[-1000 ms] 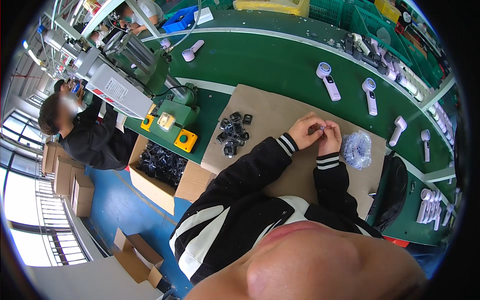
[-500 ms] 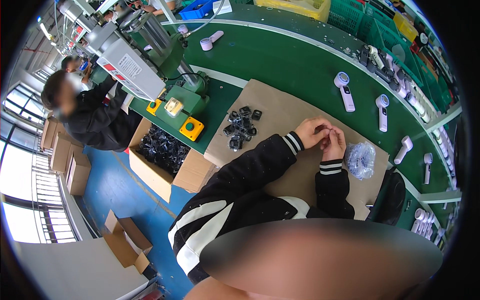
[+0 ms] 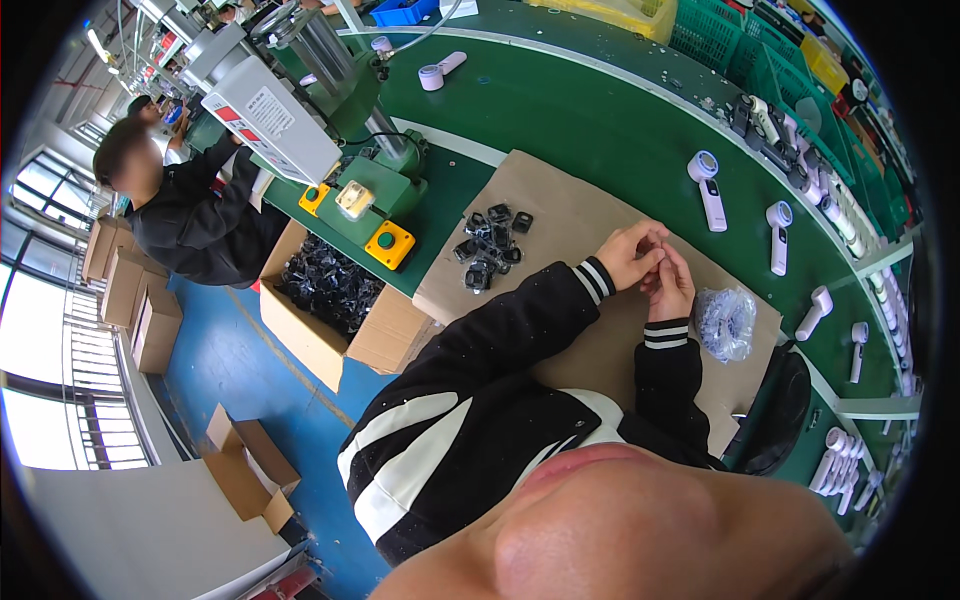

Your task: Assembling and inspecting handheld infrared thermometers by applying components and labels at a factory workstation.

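Above the brown paper sheet [image 3: 560,195], my left hand [image 3: 630,257] and my right hand [image 3: 671,287] meet at the fingertips. The fingers of both are closed in a pinch. Whatever lies between them is too small or hidden to make out. Beside my right wrist rests a clear plastic bag [image 3: 725,325] with pale bluish-purple contents. To the left of my left forearm, on the same sheet, is a loose pile of small black square plastic parts [image 3: 488,245].
A green bench press [image 3: 375,205] with yellow button boxes [image 3: 388,245] stands at left. Below it is a cardboard box [image 3: 300,340] of black parts. Lavender handheld devices with round heads [image 3: 709,190] lie on the green belt [image 3: 580,110]. A person [image 3: 190,215] works at far left.
The whole view has shifted slightly. My hands stay together over the paper, with the fingers only slightly moved. The pile and the bag have not moved on the sheet.
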Action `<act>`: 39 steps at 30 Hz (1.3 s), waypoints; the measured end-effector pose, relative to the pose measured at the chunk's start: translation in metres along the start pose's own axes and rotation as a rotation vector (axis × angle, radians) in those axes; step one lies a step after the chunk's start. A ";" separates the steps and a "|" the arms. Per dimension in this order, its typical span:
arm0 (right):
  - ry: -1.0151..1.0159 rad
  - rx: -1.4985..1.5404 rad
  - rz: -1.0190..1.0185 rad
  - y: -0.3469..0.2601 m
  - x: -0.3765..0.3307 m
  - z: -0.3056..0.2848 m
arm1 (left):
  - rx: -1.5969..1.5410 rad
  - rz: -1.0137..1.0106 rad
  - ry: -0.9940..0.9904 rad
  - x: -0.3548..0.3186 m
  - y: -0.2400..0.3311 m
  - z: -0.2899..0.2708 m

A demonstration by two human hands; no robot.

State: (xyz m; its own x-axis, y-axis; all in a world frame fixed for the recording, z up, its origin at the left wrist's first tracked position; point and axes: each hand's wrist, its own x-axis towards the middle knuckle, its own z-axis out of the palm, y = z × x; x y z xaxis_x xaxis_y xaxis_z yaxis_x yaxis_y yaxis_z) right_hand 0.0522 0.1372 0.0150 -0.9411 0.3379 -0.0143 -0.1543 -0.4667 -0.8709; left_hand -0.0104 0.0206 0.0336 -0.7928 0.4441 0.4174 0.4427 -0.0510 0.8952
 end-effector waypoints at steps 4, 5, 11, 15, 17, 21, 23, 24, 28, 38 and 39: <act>0.017 -0.006 0.001 0.006 0.002 -0.007 | 0.035 0.008 -0.019 0.000 -0.006 0.002; 0.035 0.008 -0.007 0.008 0.003 -0.009 | 0.062 0.017 -0.043 0.000 -0.009 0.003; 0.070 0.019 -0.039 0.019 0.008 -0.023 | 0.104 0.089 -0.109 -0.003 -0.017 0.007; 0.073 0.029 -0.076 0.021 0.010 -0.027 | 0.050 0.057 -0.136 -0.005 -0.016 0.010; 0.078 0.046 -0.113 0.021 0.013 -0.027 | 0.000 0.011 -0.162 -0.003 -0.016 0.010; 0.093 0.046 -0.102 0.024 0.015 -0.024 | -0.051 0.048 -0.052 -0.006 -0.017 0.011; 0.075 0.054 -0.107 0.024 0.017 -0.024 | -0.052 0.075 -0.003 -0.005 -0.017 0.010; 0.070 0.068 -0.094 0.024 0.017 -0.028 | -0.057 0.072 -0.003 -0.005 -0.017 0.012; 0.025 0.119 -0.045 0.024 0.014 -0.034 | -0.047 0.068 0.019 -0.006 -0.018 0.015; 0.014 0.012 0.102 0.021 0.014 -0.024 | 0.072 0.005 -0.152 -0.007 -0.028 0.007; 0.022 0.025 0.112 0.021 0.013 -0.024 | 0.047 0.002 -0.140 -0.008 -0.028 0.008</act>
State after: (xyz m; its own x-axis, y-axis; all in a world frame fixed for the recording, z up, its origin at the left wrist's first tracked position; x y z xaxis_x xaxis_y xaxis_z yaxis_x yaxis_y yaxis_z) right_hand 0.0436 0.1516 -0.0150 -0.9462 0.2999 -0.1215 -0.0565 -0.5229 -0.8505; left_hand -0.0130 0.0259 0.0043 -0.7272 0.5645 0.3907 0.4660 -0.0119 0.8847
